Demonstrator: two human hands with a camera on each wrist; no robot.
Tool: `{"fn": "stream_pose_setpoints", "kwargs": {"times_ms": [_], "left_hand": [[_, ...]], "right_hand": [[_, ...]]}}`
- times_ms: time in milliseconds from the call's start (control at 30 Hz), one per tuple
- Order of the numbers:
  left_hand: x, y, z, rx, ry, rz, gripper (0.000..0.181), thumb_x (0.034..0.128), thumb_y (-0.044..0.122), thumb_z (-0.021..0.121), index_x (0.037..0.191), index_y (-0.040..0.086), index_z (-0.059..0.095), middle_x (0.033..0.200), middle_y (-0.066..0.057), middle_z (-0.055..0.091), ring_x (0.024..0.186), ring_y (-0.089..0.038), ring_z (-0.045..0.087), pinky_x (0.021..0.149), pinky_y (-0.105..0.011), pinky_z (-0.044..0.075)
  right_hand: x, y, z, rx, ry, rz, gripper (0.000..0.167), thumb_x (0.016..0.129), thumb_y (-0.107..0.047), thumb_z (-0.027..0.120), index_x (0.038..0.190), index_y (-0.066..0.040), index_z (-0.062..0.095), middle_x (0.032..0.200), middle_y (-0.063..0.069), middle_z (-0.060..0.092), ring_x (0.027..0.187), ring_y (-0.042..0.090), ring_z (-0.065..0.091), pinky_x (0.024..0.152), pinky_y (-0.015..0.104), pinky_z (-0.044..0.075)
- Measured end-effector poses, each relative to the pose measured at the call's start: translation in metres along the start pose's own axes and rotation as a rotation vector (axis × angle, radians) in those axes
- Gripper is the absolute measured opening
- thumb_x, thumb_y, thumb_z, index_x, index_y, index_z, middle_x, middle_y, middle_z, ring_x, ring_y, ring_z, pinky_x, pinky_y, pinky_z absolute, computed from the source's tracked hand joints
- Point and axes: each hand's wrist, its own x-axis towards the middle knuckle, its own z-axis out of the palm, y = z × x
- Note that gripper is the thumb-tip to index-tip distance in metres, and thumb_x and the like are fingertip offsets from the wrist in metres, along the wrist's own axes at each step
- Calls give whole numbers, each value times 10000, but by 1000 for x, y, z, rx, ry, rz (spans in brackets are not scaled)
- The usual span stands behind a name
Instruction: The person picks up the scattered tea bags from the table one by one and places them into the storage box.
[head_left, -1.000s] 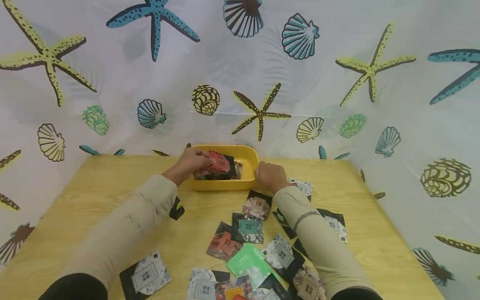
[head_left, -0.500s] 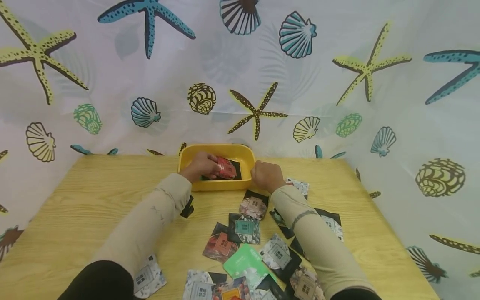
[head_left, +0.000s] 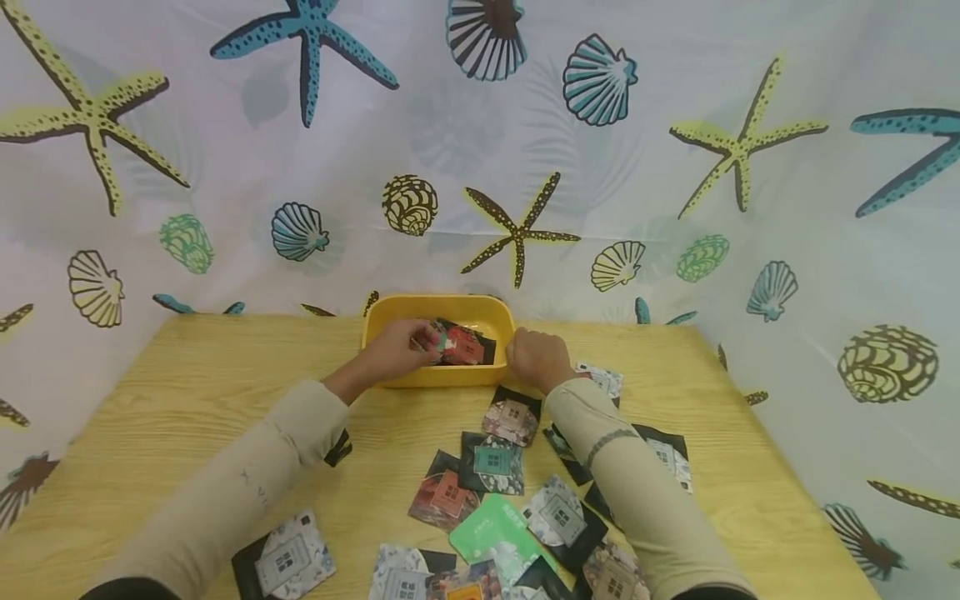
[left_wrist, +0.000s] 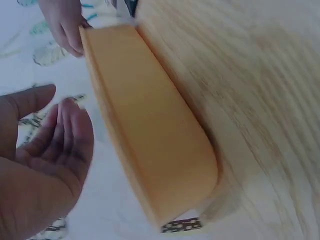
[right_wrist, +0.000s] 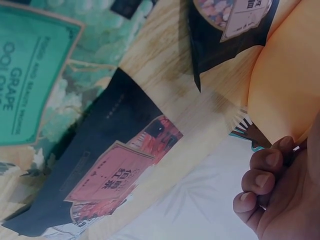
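Note:
At the back of the table is a yellow tray with red and black packets lying in it. Over its left part is my left hand, fingertips close to the packets. The left wrist view has that hand beside the tray's outer wall, thumb and bent fingers apart, nothing visible between them. My right hand grips the tray's right end; in the right wrist view its fingers are curled at the yellow edge.
Several tea packets lie spread in front of the tray, among them a teal-labelled one, a green one and a red-labelled one. A grey-labelled packet lies front left. Patterned cloth hangs behind the table.
My left hand has let go of the red packet, which now lies in the tray, and has drawn back slightly left. My right hand keeps its grip on the tray's end.

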Motion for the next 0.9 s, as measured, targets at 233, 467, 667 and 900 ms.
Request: {"fn": "stream_pose_setpoints", "kwargs": {"times_ms": [233,467,667,900], "left_hand": [[-58,19,18,132,-322,-16,137,987,150,604,901,64,668,818,-129,693,591,-178,665,501,-296,540],[-81,20,52,233,-270,-83,160,901,164,728,765,117,657,667,-21,641,523,-111,544,477,-234,419],[-93,25,75,416,-169,-132,338,848,195,747,632,134,494,563,49,411,501,-112,371,481,-253,266],[-93,24,90,466,-175,-231,563,742,538,811,921,36,628,784,-63,603,683,-219,588,557,-362,454]], "right_hand": [[-1,0,-2,-12,9,3,347,1023,-254,279,856,-59,512,708,88,521,620,253,525,586,387,454],[-4,-2,-1,7,-7,-2,336,1023,-251,288,866,-56,512,706,83,514,617,249,520,576,372,438],[-5,-2,0,7,34,-7,326,1023,-242,309,833,-63,504,679,84,510,593,250,513,547,373,422],[-2,-2,0,-7,22,-5,344,1035,-249,288,819,-75,491,669,69,486,587,238,494,543,360,399]]}}
